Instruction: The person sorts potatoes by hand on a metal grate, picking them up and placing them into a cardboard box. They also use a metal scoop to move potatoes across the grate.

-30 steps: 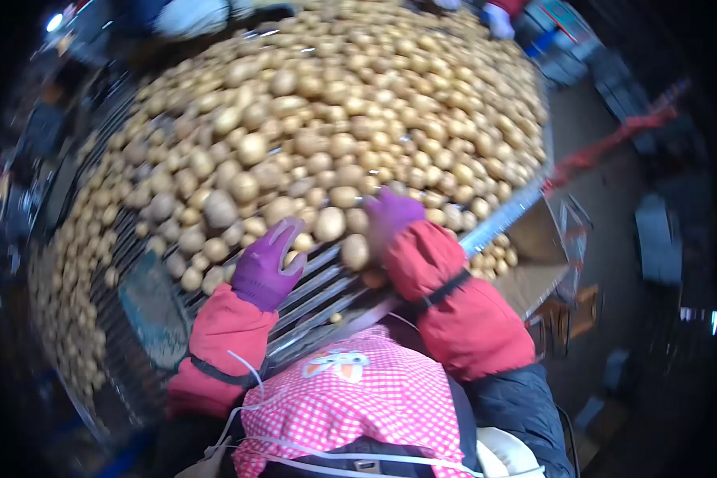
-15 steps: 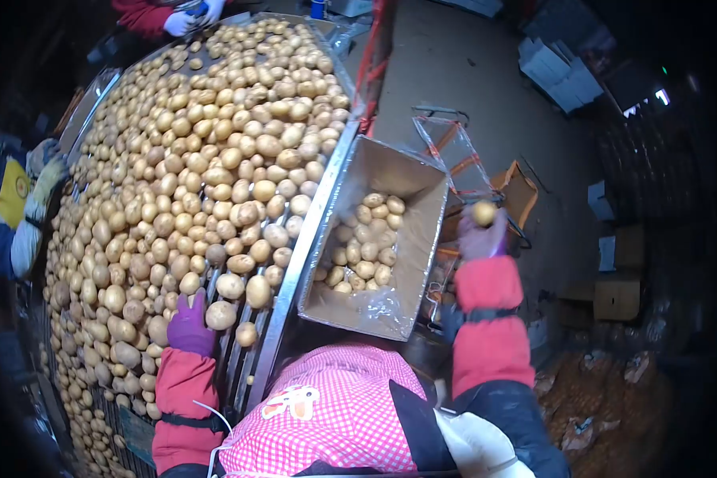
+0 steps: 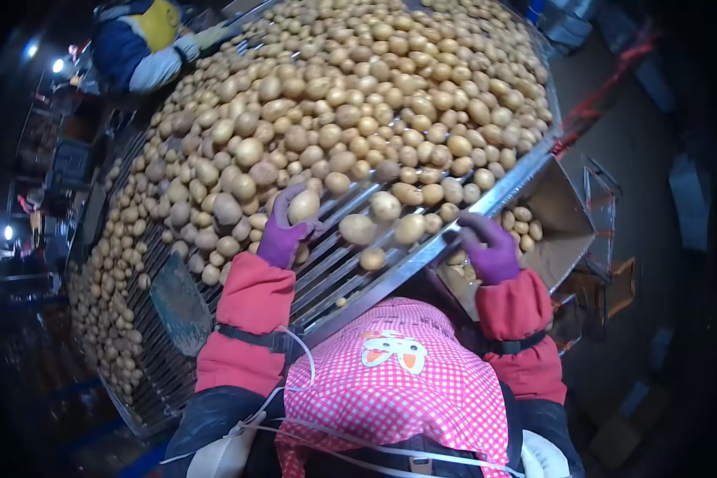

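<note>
Many potatoes (image 3: 358, 119) cover a slatted metal table (image 3: 327, 271). My left hand (image 3: 285, 227), in a purple glove, is closed round a large pale potato (image 3: 303, 207) over the slats. At the table's right metal rim (image 3: 422, 259) is my right hand (image 3: 490, 247), also purple-gloved, with its fingers apart and no potato visible in it. Beneath and beyond that hand stands a cardboard box (image 3: 562, 215) with potatoes (image 3: 522, 227) inside, partly hidden by the rim and my hand. A few loose potatoes lie on the slats between my hands.
A co-worker (image 3: 143, 44) in a yellow and blue top stands at the far left edge of the table. A flat greenish plate (image 3: 179, 303) leans on the slats at left. Red cord (image 3: 605, 92) and a metal-framed cart (image 3: 601, 195) are to the right.
The view has swung left. My right hand has come from beyond the box to the table rim, and the potato it held is gone from it. My left hand has taken hold of a potato.
</note>
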`<state>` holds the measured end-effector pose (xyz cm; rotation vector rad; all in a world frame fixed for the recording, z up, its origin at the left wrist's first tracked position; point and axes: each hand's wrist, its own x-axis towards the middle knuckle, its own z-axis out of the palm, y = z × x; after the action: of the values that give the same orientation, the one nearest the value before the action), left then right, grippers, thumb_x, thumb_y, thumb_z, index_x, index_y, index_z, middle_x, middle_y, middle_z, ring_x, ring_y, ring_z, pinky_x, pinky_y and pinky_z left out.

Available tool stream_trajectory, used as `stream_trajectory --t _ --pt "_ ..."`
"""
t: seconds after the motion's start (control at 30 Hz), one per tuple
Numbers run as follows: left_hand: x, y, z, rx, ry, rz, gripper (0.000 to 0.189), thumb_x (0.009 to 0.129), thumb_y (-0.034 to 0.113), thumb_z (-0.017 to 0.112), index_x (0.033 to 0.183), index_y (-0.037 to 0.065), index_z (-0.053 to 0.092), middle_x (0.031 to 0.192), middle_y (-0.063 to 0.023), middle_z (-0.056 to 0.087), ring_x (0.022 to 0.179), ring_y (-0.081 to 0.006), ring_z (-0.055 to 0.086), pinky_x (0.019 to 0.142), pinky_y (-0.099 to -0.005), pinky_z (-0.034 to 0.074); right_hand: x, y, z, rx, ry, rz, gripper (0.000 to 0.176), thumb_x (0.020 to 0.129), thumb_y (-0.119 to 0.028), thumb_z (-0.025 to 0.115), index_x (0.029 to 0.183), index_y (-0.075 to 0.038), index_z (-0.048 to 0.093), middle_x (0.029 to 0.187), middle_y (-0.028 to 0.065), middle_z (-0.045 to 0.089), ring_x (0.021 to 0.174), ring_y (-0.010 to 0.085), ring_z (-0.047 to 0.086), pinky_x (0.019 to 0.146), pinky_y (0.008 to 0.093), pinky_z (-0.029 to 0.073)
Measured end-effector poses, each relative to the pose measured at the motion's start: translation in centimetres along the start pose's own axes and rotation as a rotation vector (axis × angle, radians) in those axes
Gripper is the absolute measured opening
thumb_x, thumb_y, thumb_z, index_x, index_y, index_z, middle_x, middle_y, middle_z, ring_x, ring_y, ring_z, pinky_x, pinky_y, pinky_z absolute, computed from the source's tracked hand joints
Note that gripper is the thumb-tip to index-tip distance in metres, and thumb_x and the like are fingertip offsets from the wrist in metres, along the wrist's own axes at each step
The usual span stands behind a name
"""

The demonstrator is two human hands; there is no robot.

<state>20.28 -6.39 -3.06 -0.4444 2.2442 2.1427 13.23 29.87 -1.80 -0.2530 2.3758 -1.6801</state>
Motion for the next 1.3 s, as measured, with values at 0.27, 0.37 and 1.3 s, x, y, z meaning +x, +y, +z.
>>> stream_trajectory --t 0.27,0.37,1.3 --pt "-4.0 1.4 -3.1 -0.801 0.066 -0.285 0.056 0.098 0.048 0.047 0.141 0.013 0.042 0.124 -0.0199 0.058 0.091 -0.0228 0.063 0.074 -0.0323 0.052 5.1 -2.1 11.8 -1.358 -0.526 -0.110 0.031 0.085 -0.026 0.057 0.115 -0.022 0.062 0.113 0.0098 0.060 0.103 0.0299 0.059 0.083 0.0450 0.049" --pt "-4.8 4.1 -2.0 -0.903 0.122 -0.242 0.055 0.098 0.037 0.051 0.144 0.011 0.038 0.129 -0.0195 0.055 0.102 -0.0269 0.061 0.085 -0.0360 0.053 5.3 -2.5 9.8 -0.794 -0.418 -0.178 0.035 0.077 -0.022 0.061 0.111 -0.016 0.063 0.111 0.0106 0.063 0.102 0.0307 0.060 0.086 0.0419 0.050" --pt "-3.5 6.3 27.3 0.346 -0.787 0.532 0.080 0.078 0.020 0.076 0.147 0.008 0.037 0.134 -0.0169 0.054 0.125 -0.0316 0.052 0.104 -0.0397 0.042 -12.2 3.1 -7.3 1.067 0.019 0.300 0.075 0.088 -0.040 0.064 0.146 -0.005 0.033 0.134 0.0132 0.050 0.115 0.0261 0.056 0.084 0.0384 0.054"
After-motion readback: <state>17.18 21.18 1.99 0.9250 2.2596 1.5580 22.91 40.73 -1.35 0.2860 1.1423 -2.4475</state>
